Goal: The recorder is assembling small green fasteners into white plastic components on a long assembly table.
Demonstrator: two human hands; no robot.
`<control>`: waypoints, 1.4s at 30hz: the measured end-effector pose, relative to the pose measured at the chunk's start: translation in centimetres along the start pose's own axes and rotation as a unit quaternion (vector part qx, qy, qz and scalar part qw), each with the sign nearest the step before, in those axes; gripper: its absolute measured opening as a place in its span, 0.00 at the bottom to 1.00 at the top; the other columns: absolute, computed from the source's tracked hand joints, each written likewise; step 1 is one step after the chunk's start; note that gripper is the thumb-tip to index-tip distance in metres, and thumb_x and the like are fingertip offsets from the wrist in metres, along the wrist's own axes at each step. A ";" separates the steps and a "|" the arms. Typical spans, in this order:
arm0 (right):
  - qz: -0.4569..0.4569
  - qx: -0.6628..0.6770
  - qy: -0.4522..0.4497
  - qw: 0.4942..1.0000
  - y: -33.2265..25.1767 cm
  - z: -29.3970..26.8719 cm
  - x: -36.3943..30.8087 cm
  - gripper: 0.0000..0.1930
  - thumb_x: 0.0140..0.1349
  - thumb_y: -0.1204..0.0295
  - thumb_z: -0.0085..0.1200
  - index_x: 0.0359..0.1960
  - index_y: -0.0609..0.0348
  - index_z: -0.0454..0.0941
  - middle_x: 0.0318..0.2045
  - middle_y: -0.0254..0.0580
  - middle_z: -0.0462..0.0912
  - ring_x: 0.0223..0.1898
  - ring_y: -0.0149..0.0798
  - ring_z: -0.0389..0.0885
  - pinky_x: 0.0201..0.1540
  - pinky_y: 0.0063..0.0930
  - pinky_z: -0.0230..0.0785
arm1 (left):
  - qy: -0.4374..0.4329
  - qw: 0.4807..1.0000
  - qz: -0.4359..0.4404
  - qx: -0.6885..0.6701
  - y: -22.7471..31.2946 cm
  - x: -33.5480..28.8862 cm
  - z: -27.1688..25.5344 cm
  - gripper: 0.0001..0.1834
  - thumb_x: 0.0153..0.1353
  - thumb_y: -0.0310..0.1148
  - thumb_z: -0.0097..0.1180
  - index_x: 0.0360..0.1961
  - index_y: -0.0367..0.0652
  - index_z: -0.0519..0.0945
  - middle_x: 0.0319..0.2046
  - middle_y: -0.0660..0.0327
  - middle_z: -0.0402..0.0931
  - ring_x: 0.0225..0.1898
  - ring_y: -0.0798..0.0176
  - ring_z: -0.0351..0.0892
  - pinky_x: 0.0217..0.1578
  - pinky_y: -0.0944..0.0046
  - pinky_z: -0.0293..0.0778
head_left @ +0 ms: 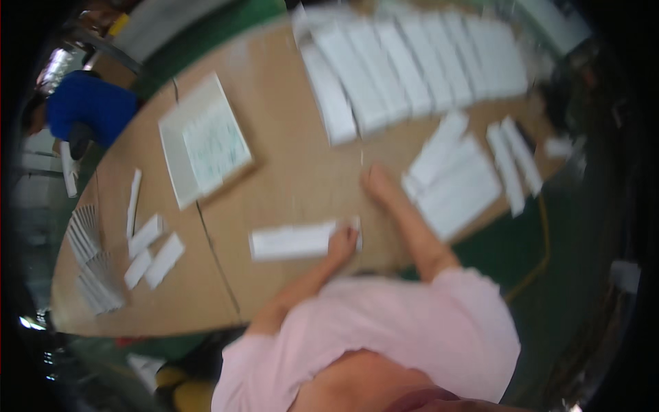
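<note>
The picture is blurred by motion. My left hand (341, 244) grips the right end of a long white flat carton (292, 242) that lies on the brown table (288, 172). My right hand (376, 182) rests on the table a little farther away, just left of a stack of white flat cartons (456, 182). The blur hides whether its fingers are apart or hold anything. Both forearms reach out from my pink shirt at the bottom of the view.
A row of several overlapping white cartons (412, 65) spans the far side. A white open tray with a printed sheet (202, 141) sits at left. Loose white strips (147, 247) and fanned stacks (93, 264) lie near the left edge. A person in blue (86, 106) stands beyond.
</note>
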State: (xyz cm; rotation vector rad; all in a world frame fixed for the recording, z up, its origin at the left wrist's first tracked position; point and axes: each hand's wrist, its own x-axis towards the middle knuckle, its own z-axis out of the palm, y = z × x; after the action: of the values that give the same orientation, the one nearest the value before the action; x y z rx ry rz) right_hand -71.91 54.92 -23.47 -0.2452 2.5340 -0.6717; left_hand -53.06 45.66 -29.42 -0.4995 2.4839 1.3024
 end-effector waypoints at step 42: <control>-0.222 0.121 -0.212 0.944 9.2 4.5 -7.7 0.09 0.55 0.68 0.47 0.32 0.56 0.78 0.30 0.49 0.78 0.34 0.52 0.76 0.36 0.41 0.67 | -0.041 0.946 -0.163 -0.278 2.4 0.5 -0.1 0.05 0.53 0.26 0.57 0.31 0.38 0.77 0.23 0.67 0.72 0.23 0.74 0.68 0.25 0.74 0.67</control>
State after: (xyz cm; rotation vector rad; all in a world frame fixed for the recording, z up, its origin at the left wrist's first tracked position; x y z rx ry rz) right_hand -63.42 63.24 -28.21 -0.7979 1.9713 -0.9708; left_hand -54.60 46.78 -27.80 -0.9134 1.8342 1.8208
